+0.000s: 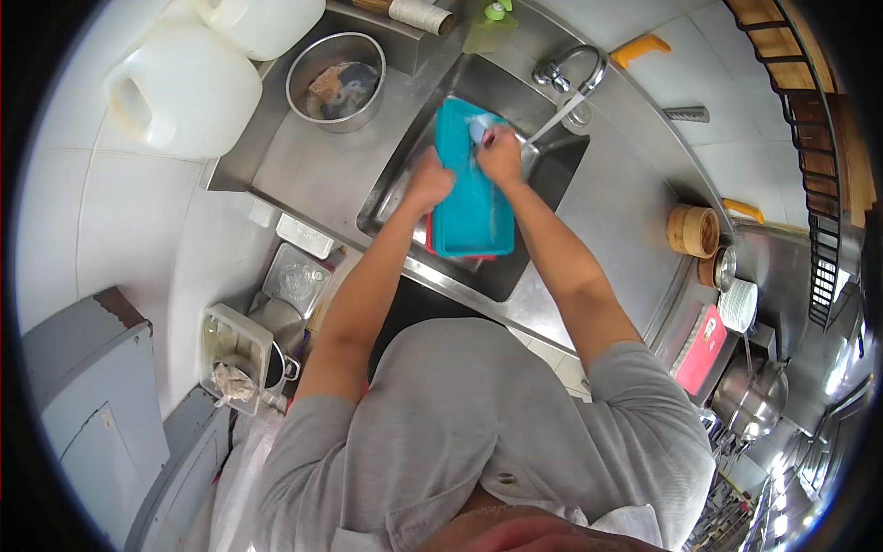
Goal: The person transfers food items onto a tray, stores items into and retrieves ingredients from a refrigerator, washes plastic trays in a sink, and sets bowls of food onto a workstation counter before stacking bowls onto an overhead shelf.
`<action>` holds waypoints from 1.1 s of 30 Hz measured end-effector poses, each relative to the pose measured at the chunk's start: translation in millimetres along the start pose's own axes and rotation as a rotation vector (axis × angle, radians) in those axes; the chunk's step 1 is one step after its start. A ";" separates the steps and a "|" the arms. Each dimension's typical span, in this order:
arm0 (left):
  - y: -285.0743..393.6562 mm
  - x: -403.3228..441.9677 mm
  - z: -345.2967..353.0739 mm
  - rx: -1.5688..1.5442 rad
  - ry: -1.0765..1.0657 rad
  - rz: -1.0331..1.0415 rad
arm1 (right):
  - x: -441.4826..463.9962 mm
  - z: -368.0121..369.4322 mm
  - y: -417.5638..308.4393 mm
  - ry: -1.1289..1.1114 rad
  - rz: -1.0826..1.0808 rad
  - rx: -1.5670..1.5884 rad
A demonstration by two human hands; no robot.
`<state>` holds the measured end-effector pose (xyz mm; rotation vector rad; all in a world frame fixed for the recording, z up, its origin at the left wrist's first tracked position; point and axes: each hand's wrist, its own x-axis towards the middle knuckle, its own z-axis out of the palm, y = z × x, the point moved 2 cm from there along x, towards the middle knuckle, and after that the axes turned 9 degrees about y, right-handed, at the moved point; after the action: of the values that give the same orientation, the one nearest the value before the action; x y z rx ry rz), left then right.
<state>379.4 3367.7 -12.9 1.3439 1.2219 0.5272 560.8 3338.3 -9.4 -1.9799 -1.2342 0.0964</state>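
Note:
Over the steel sink (382, 204) is a turquoise rectangular tray (474, 216), with a red item (430, 235) showing under its edge. My left hand (430, 181) grips the tray's left side. My right hand (499, 155) is closed near the tray's upper right, on a pale, whitish-blue thing (478, 127) that looks like a sponge or cloth, pressed to the tray. From the curved faucet (589, 69) a stream of water runs down beside my right hand.
A round metal pot (336, 81) with something brown inside stands on the left counter, near white plastic jugs (179, 92). A green bottle (490, 28) stands behind the sink. At the right are bamboo steamers (692, 230), plates (738, 305) and a pink board (699, 350).

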 end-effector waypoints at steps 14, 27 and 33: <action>-0.8 1.5 -17.6 0.020 0.022 -0.141 | 57.7 -42.9 -107.3 -0.284 0.174 0.575; -16.5 54.5 33.2 -0.430 -0.342 -0.340 | 63.2 -108.4 -13.7 -0.598 0.956 1.140; -19.6 75.7 77.4 -0.364 -0.386 -0.295 | 68.1 -108.5 6.2 -0.433 0.890 0.876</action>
<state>466.8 3395.0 -73.9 0.8853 0.9283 0.2480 648.9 3328.2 83.2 -1.5607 -0.3005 1.3142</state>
